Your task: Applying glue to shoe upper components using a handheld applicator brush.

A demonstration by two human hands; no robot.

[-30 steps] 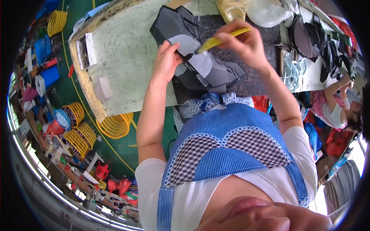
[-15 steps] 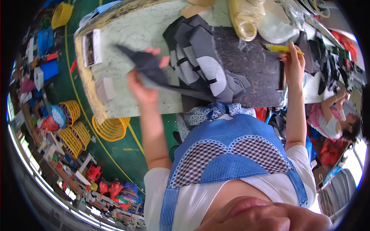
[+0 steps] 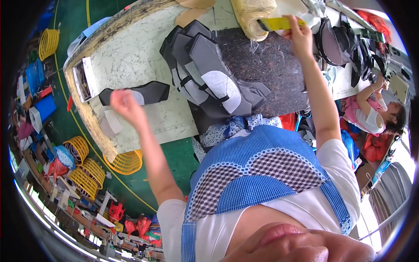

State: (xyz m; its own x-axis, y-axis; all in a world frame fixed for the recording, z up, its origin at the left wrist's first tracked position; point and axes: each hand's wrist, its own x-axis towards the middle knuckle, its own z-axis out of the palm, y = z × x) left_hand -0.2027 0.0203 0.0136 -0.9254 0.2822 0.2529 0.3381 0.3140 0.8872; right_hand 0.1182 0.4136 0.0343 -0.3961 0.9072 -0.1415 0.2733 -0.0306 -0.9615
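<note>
My left hand (image 3: 126,107), its fingers curled closed, is over a dark grey cut piece (image 3: 156,93) with a light patch. That piece lies flat on the pale worktable (image 3: 168,124); whatever the fingers may hold is hidden. In my right hand (image 3: 300,38) is a brush (image 3: 281,23) with a flat yellow handle and a dark tip. It is raised in front of a yellowish, crusted container (image 3: 251,15). Between my hands lies an overlapping stack of similar grey pieces (image 3: 209,70) with light patches and black straps, partly on a dark board (image 3: 279,74).
A white box (image 3: 84,78) stands at the table's left edge, with a pale scrap (image 3: 112,121) nearer me. Black curved parts (image 3: 355,52) hang at the right, close to another person (image 3: 369,109). Yellow baskets (image 3: 126,163) sit on the green floor at left.
The grey piece that my left hand carried now lies flat on the table at left. My right hand has moved farther out and left with the brush. The view has shifted somewhat.
</note>
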